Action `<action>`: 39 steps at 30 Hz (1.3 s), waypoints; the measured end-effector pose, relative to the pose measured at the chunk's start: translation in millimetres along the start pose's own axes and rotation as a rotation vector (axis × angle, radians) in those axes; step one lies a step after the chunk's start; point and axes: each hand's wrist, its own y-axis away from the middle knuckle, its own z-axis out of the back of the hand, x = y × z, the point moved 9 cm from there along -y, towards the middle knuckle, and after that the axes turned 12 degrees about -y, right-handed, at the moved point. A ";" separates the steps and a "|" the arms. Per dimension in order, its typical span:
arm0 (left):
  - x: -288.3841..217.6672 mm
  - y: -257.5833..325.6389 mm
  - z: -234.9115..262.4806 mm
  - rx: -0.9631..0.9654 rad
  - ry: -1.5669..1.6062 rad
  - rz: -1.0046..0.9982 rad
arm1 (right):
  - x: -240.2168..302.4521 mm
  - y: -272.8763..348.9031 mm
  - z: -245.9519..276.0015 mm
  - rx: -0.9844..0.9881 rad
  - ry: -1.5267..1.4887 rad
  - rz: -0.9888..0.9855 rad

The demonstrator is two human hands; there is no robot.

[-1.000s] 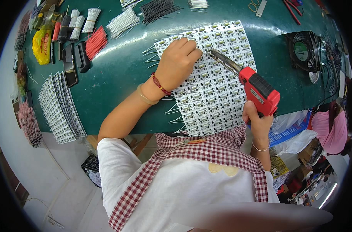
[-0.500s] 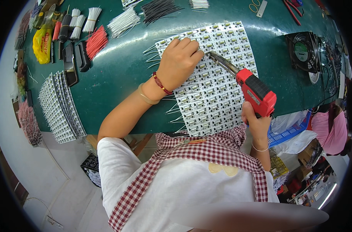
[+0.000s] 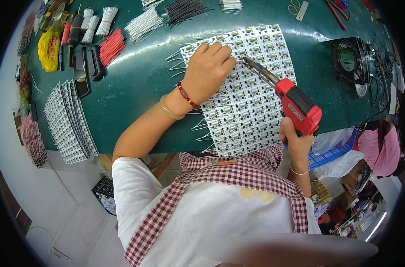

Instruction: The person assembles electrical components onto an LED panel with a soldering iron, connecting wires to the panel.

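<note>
A white sheet of small circuit boards lies on the green table in front of me, with thin white wires sticking out along its left side. My left hand rests over the sheet's upper left part, its fingers bent and closed together; whatever they pinch is hidden beneath them. My right hand grips a red and black soldering gun by its handle. The gun's metal tip points up and left, at the boards just right of my left fingertips. I cannot tell whether the tip touches a board.
Several stacked circuit board sheets lie at the left. Beyond them are red wires, white wires and black wires. A black fan stands at the right, red-handled pliers behind it. A blue basket sits below the table's right edge.
The soldering gun and my right hand have shifted slightly right, the tip a little along the boards. My left hand has barely moved, still closed over the sheet.
</note>
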 end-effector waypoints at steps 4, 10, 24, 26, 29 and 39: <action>0.2 0.7 -1.0 0.012 -0.016 0.004 | -10.2 -1.2 5.4 -0.053 -0.018 -0.084; -0.6 -0.1 -1.0 0.008 -0.019 0.001 | -9.5 1.0 10.7 -0.037 0.153 0.073; -0.9 0.0 -0.7 0.035 -0.065 0.010 | 4.0 4.4 4.1 -0.021 0.007 0.043; 2.3 1.5 -2.4 0.034 -0.053 0.032 | 1.9 5.6 5.7 -0.027 -0.016 0.036; 7.8 1.4 4.0 -0.007 -0.021 0.088 | 1.8 7.0 7.2 -0.030 -0.033 0.032; -10.6 7.1 11.2 -0.006 0.089 0.078 | 7.4 5.9 1.9 -0.027 -0.026 0.011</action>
